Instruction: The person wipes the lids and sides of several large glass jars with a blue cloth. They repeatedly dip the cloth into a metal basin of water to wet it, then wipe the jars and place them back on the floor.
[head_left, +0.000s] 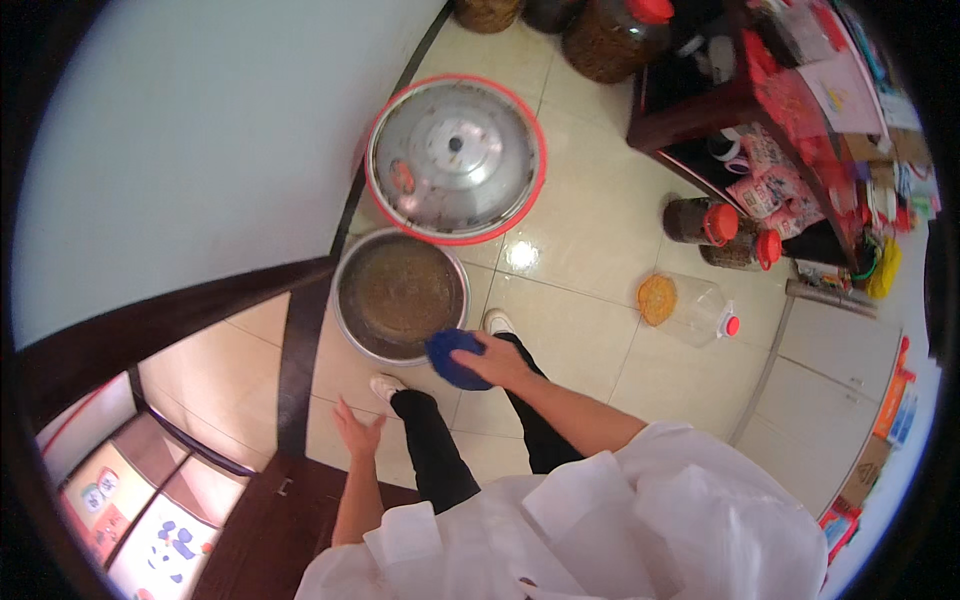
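Note:
My right hand (491, 361) grips a rounded dark blue item (456, 369), which looks like a cloth. It is over the near right rim of a round metal basin (397, 281) on the tiled floor. The basin's inside looks brownish; whether that is liquid or stain I cannot tell. My left hand (358, 429) hangs with its fingers apart and nothing in it, beside my left shoe (387, 385) and below the basin. Just beyond the basin, a domed metal lid (480, 180) covers a round vessel with a red rim (541, 161).
A clear jug (694, 304) with orange-yellow contents lies on its side to the right. Red-lidded jars (694, 220) stand by a dark wooden shelf (697, 116); larger jars (607, 45) are behind. A white wall (202, 135) and dark door frame (304, 360) border the left, a white cabinet (825, 390) the right.

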